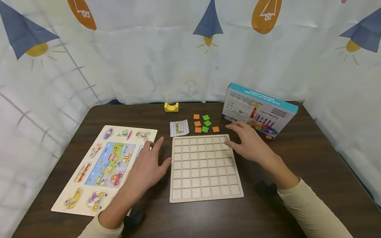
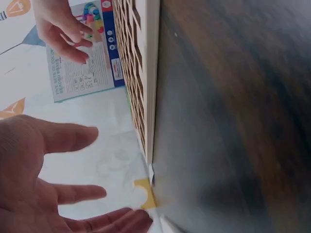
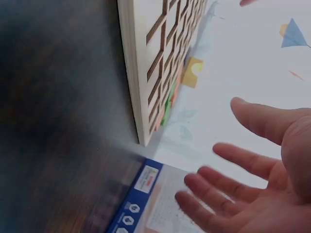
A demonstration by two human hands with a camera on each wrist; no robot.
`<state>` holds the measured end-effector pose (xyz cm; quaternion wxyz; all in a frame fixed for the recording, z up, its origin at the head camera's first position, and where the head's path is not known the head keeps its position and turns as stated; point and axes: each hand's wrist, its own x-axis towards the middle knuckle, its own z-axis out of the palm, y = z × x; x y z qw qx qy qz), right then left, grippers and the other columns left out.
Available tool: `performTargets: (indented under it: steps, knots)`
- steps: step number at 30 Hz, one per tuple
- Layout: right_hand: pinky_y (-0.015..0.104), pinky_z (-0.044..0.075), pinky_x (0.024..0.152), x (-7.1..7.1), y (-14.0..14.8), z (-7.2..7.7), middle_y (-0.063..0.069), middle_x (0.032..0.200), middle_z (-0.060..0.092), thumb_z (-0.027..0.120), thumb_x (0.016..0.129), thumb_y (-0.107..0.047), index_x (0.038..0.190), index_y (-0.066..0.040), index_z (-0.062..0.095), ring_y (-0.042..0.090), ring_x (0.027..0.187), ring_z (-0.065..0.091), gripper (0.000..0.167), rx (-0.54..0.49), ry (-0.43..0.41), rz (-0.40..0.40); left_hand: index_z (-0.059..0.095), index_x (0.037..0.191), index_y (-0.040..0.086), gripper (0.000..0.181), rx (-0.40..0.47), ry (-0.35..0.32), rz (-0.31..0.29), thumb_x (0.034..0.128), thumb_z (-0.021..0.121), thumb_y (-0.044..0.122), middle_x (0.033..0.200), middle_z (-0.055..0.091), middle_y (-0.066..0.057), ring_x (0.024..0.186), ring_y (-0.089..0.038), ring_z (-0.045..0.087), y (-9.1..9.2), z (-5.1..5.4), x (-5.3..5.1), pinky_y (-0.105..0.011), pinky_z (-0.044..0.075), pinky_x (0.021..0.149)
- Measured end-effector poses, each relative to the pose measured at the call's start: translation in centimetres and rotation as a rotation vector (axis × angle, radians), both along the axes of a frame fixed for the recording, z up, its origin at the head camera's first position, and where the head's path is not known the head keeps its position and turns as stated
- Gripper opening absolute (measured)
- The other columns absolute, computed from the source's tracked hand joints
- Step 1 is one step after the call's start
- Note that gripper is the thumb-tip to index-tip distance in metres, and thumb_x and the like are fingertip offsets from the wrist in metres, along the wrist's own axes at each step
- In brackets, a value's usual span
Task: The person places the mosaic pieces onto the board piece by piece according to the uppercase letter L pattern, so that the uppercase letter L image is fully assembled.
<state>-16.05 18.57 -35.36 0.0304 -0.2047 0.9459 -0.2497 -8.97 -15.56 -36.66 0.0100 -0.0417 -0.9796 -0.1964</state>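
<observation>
The board point(image 1: 205, 168) was seen flat on the table point(image 1: 208, 219), between the hands. The left hand point(image 1: 147, 167) was held over the right edge of the puzzle point(image 1: 108, 165), with its fingers spread. The right hand point(image 1: 248, 142) was held near the board's far right corner, its fingers spread too. Orange squares point(image 1: 197, 130) and green squares point(image 1: 205, 129) were scattered behind the board, beside a card point(image 1: 179, 128). A yellow block point(image 1: 171, 108) was seen farther back, and a box point(image 1: 259, 109) was stood behind the right hand.
</observation>
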Motion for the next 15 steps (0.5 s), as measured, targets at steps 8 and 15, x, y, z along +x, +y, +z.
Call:
performTargets:
  steps: [8, 15]
  knots:
    - [0.052, 0.060, 0.093, -4.1, -0.5, -0.9, 0.018, 0.130, 0.067, 0.075, 0.095, -0.013, 0.134, -0.003, 0.066, 0.034, 0.112, 0.067, 0.041, -0.093, -0.051, 0.056, 0.053, 0.147, 0.003, 0.061, 0.197, -0.188, 0.042, 0.0923, 0.073, 0.020, 0.109, 0.066, -0.017, 0.076, -0.023, 0.063, 0.4, 0.3, -1.5, -0.035, 0.054, 0.063]
    - [0.051, 0.059, 0.090, -6.9, -1.5, -1.2, 0.016, 0.121, 0.071, 0.073, 0.093, -0.004, 0.127, -0.004, 0.070, 0.032, 0.107, 0.069, 0.034, -0.086, -0.122, 0.082, 0.052, 0.147, 0.004, 0.058, 0.410, -0.381, 0.089, 0.0921, 0.069, 0.010, 0.103, 0.065, -0.015, 0.054, -0.017, 0.067, 1.0, 0.2, -2.1, -0.031, 0.061, 0.054]
